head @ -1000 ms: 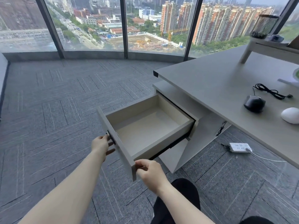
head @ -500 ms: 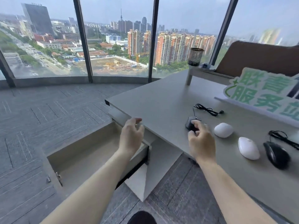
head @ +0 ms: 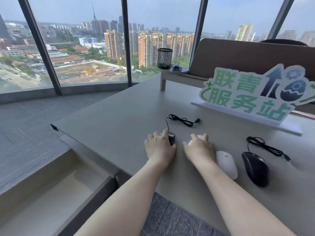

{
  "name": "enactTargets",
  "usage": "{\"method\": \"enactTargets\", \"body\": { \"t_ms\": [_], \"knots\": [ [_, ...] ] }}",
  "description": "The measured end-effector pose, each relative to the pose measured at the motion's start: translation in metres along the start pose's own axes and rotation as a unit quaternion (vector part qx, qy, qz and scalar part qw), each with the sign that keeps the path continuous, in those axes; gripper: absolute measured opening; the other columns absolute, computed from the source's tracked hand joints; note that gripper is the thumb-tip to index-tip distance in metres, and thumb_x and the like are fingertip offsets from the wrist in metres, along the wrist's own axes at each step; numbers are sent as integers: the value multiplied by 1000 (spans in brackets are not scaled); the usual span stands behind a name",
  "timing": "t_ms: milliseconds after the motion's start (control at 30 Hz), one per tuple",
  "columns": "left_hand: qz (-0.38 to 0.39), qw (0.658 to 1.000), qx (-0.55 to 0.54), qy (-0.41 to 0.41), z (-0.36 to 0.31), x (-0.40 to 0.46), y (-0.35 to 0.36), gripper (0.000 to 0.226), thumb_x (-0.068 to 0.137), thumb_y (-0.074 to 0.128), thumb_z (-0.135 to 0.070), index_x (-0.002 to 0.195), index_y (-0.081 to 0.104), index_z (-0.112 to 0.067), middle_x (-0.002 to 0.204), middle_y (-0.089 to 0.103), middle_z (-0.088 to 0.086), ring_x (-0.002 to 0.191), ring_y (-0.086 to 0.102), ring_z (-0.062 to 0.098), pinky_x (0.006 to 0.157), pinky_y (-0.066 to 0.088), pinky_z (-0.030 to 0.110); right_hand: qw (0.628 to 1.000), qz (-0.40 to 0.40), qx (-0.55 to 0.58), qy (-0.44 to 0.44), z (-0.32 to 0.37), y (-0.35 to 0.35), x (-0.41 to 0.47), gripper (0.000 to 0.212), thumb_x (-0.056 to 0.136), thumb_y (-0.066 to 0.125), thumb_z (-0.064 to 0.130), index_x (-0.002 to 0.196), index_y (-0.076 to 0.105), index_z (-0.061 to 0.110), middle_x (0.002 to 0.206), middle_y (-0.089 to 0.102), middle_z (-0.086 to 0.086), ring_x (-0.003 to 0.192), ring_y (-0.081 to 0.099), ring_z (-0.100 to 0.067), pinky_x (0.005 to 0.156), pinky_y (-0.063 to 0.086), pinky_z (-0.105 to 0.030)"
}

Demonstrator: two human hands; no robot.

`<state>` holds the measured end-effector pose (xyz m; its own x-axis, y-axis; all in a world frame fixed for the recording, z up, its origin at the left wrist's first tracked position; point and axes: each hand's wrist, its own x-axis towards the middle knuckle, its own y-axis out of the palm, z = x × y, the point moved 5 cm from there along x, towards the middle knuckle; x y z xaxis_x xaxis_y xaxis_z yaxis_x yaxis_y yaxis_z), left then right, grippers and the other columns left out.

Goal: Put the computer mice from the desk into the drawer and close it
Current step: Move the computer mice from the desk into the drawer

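Covering dark mouse: left hand, fingers curled over it | right hand: fingers curled over white mouse | drawer: open | table.

Both hands rest on the bench. The left grip lies over a corded mouse, whose cable runs behind it. Just right of it, the right grip covers a second mouse. Right of that grip lies a third mouse, then a fourth mouse. The open drawer sits below and left of the left grip.
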<state>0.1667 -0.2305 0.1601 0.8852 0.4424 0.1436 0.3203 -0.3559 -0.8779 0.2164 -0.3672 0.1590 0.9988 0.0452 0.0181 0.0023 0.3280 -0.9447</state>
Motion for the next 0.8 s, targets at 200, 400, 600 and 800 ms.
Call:
{"method": "enactTargets", "body": {
  "t_ms": [200,400,600,800],
  "knots": [
    [-54,993,-106,-11,13,0,-27,53,73,63,-38,124,53,-30,115,61,8,109,51,31,88,42,36,997,-41,45,-53,3,-9,-6,37,85,46,13,120,55,20,133,45,-12,109,43,-42,86,40,-39],
    [-200,948,-244,29,45,-21,-128,54,70,66,-33,123,57,-30,110,63,3,104,57,25,89,48,38,942,-106,264,-175,63,-53,-53,56,82,58,17,137,47,18,135,52,-9,120,45,-32,101,35,-37],
    [-299,920,-250,29,97,-62,-227,50,72,65,-35,121,56,-35,107,63,-7,95,60,15,73,49,24,886,-76,382,-253,141,-77,-118,55,85,60,19,138,48,19,133,55,1,115,51,-13,98,39,-27],
    [-337,911,-238,-25,181,-102,-256,50,73,64,-34,121,56,-36,112,65,-6,99,61,16,78,52,31,872,28,371,-319,215,-24,-167,58,87,59,23,142,43,19,140,51,2,126,47,-13,99,31,-20]
  ]
}}
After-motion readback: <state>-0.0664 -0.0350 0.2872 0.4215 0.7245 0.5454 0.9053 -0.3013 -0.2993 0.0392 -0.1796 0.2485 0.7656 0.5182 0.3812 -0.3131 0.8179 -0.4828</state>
